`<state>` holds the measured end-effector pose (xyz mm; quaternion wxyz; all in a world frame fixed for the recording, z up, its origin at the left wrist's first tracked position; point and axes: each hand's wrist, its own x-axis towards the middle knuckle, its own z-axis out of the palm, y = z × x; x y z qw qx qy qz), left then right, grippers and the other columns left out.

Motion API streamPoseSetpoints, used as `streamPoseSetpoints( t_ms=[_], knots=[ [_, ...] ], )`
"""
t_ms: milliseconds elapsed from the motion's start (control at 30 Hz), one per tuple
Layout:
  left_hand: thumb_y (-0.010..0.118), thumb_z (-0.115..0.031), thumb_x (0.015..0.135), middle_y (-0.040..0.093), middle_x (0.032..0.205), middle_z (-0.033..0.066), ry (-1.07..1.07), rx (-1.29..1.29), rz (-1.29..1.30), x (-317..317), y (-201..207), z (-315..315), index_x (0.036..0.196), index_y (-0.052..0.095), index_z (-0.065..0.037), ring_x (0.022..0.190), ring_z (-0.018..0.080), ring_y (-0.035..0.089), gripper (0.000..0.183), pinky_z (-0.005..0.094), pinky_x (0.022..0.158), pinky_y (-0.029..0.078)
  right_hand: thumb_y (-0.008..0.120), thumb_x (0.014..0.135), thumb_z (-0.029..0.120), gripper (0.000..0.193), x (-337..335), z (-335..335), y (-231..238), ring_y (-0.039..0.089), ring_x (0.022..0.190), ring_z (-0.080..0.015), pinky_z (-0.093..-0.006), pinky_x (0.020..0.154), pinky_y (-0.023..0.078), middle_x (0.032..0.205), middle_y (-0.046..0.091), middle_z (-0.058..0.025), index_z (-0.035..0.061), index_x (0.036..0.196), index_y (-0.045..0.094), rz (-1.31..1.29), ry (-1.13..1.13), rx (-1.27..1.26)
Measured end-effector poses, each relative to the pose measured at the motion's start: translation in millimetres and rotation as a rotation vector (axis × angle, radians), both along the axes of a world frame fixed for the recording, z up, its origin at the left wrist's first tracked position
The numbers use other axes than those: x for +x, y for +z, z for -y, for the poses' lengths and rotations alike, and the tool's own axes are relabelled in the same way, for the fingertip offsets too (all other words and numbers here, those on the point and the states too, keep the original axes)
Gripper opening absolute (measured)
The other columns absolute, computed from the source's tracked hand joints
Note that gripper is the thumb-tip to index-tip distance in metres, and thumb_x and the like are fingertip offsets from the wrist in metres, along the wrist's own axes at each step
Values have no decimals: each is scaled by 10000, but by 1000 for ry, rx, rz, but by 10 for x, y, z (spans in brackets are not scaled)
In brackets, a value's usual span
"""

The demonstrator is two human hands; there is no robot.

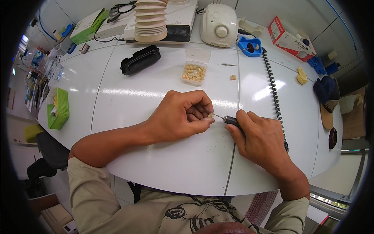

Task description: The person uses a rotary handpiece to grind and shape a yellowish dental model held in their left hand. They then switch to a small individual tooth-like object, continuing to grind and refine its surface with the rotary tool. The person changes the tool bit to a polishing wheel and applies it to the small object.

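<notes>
Between the thumb and fingertips of my left hand (183,115) is a small yellowish tooth-shaped piece (211,115), mostly covered by the fingers. My right hand (260,134) grips a dark rotary handpiece (232,121) like a pen. Its thin metal bur (218,116) points left and reaches the piece; whether they touch is too small to tell. Beyond my hands, a clear plastic box (193,82) stands with its lid (198,55) tipped back. Several cream tooth-like pieces (194,71) lie inside. To its right are a loose bur (230,64) and a small tan block (233,77).
A coiled black cord (272,89) runs down the table beside my right hand. At the back stand a cream control unit (220,27), a ribbed hose (151,23) and a blue holder (253,50). A black case (140,60) lies left of the box; a green basket (60,109) sits far left.
</notes>
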<state>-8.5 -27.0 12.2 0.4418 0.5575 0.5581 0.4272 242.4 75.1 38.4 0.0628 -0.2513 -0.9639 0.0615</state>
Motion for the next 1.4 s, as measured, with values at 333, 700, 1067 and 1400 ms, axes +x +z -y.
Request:
streamPoseSetpoints(
  t_ms=[333,700,1067,1400],
  knots=[
    [848,-85,990,771,920,39,-7,-5,4,-1,-1,-2,1073,723,22,825,56,724,184,215,760,632,741,1098,408,363,0,1,14,684,538,-267,-416,497,514,724,677,-58,92,937,665,17,-4,-15],
    [868,-70,978,804,988,48,-29,-17,-12,-18,-13,-9,1094,719,1,889,52,771,202,193,771,623,754,1088,403,360,3,-4,5,685,537,-270,-419,495,513,721,678,-61,91,931,666,0,7,-6],
    [865,-70,977,808,1002,57,-35,-15,-22,-19,-12,-9,1095,718,5,906,67,788,203,198,780,633,758,1086,394,358,6,-8,13,689,536,-271,-413,491,512,720,681,-63,84,931,668,0,11,-9],
    [864,-72,977,810,988,56,-38,-14,-37,-23,-13,-10,1093,723,5,902,68,788,198,199,779,633,754,1090,391,356,5,-15,12,682,526,-277,-419,488,510,710,680,-68,84,930,667,-12,27,-3]
  ],
)
